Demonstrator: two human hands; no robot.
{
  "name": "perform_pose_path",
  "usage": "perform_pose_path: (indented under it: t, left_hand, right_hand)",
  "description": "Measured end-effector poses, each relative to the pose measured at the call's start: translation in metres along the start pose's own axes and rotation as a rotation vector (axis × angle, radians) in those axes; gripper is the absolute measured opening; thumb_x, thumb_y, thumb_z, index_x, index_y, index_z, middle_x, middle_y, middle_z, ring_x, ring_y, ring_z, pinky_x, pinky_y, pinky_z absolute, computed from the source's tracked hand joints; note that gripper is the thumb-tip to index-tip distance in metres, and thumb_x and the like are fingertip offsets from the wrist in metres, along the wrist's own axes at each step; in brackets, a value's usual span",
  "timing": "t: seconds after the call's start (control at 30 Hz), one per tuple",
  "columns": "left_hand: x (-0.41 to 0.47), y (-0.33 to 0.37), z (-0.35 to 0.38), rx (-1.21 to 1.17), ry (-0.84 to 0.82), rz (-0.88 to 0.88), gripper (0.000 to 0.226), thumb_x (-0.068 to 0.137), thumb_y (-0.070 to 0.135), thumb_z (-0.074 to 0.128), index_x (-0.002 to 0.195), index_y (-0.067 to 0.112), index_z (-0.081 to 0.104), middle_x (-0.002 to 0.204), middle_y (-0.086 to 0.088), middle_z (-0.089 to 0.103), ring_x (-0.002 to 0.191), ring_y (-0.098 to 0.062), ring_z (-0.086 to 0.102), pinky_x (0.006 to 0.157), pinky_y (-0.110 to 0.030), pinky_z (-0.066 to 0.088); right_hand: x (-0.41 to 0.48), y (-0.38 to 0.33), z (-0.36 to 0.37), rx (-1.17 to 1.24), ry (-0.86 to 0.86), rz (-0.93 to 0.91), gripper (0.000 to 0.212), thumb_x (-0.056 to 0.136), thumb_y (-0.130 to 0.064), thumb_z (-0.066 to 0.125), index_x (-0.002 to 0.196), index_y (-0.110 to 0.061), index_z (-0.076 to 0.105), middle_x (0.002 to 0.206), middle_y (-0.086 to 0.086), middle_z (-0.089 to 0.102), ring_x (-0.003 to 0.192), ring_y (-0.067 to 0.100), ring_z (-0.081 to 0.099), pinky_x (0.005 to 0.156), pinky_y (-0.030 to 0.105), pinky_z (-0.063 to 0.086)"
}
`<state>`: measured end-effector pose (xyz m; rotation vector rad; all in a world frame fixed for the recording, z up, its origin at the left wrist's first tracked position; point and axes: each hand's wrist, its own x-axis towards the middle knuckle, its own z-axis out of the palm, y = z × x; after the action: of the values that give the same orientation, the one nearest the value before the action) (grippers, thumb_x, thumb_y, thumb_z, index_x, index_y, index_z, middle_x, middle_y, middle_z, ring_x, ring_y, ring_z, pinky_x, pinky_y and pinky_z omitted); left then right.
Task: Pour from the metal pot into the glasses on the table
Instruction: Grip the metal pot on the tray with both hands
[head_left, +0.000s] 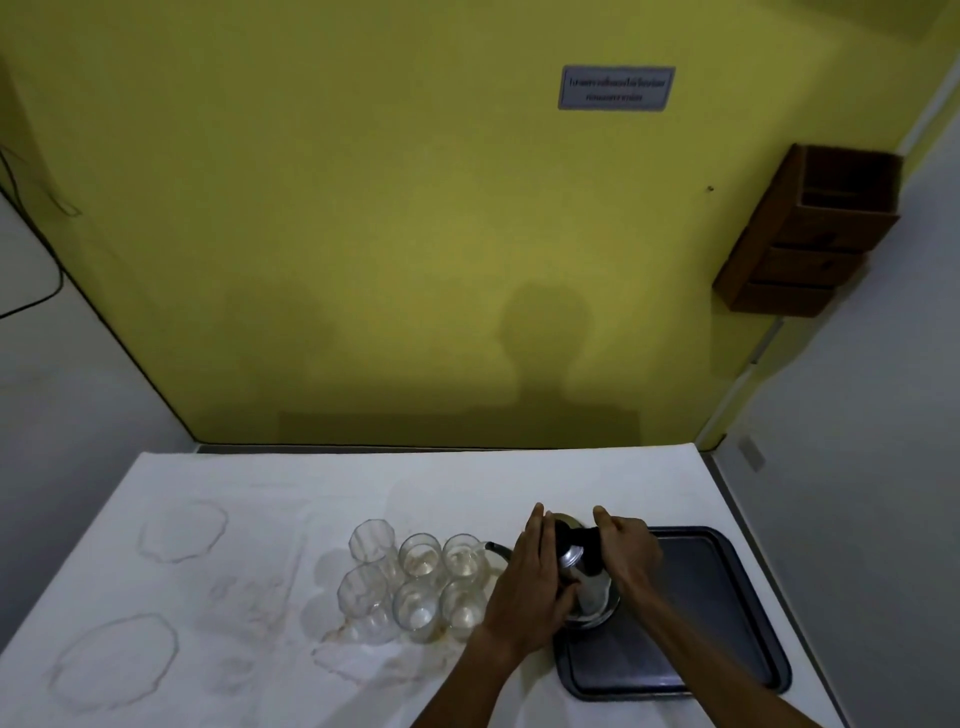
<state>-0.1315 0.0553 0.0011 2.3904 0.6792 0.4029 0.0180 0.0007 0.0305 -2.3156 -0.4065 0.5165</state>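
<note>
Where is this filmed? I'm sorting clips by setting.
Probably a small serving corner in an office or institution, not a home kitchen: a printed sign on the bare yellow wall, a wall-mounted wooden pigeonhole rack, and a white cloth-covered table holding clear drinking glasses.

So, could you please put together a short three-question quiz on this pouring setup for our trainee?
1. How many glasses stand on the table?
2. True or false: the metal pot sits on the dark tray.
3. Which hand has its grip on the pot's black handle: A) left hand or B) right hand?

Key: 1) six; 2) true; 3) B.
</note>
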Motion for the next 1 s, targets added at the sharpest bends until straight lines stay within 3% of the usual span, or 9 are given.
perform_pose_path:
  t: [0.2,0.37,0.6,1.0]
  left_hand:
    - [-0.0006,-0.0002,0.0001,-0.001,-0.002,-0.009,0.085,0.093,0.036,0.05,0.156,0.01,-0.001,0.164,-0.006,-0.008,0.151,-0.021,0.002,0.118,-0.032,0.026]
    - [-0.0009,-0.0017,0.0014,-0.004,0.002,-0.008,0.085,0.094,0.037,0.051,0.156,0.01,0.0,0.164,-0.006,-0.007,0.151,-0.019,0.002,0.118,-0.028,0.022]
    - [-0.0029,-0.0054,0.0053,-0.011,0.001,-0.01,0.088,0.089,0.04,0.047,0.157,0.01,0.0,0.164,-0.005,-0.008,0.151,-0.017,-0.003,0.118,-0.022,0.011]
    - [-0.0004,-0.0058,0.0071,-0.012,-0.015,-0.003,0.089,0.088,0.04,0.049,0.156,0.01,0.0,0.164,-0.004,-0.008,0.151,-0.016,-0.003,0.117,-0.018,0.008]
  right_hand:
    - [0.0003,0.0,0.0025,-0.018,-0.001,0.008,0.046,0.097,-0.043,0.052,0.068,-0.012,0.07,0.086,0.016,0.073,0.083,0.034,0.063,0.074,0.033,0.04]
    - [-0.0018,-0.0006,0.0022,-0.011,-0.011,0.017,0.047,0.098,-0.043,0.051,0.071,-0.009,0.072,0.075,0.01,0.064,0.085,0.035,0.064,0.073,0.032,0.039]
    - [-0.0029,0.0009,0.0031,-0.018,-0.02,0.018,0.047,0.098,-0.041,0.051,0.07,-0.01,0.072,0.077,0.012,0.066,0.078,0.03,0.057,0.074,0.032,0.039]
    - [-0.0027,0.0022,0.0049,-0.029,0.001,0.02,0.044,0.096,-0.044,0.052,0.066,-0.016,0.069,0.09,0.016,0.074,0.091,0.037,0.065,0.077,0.035,0.043]
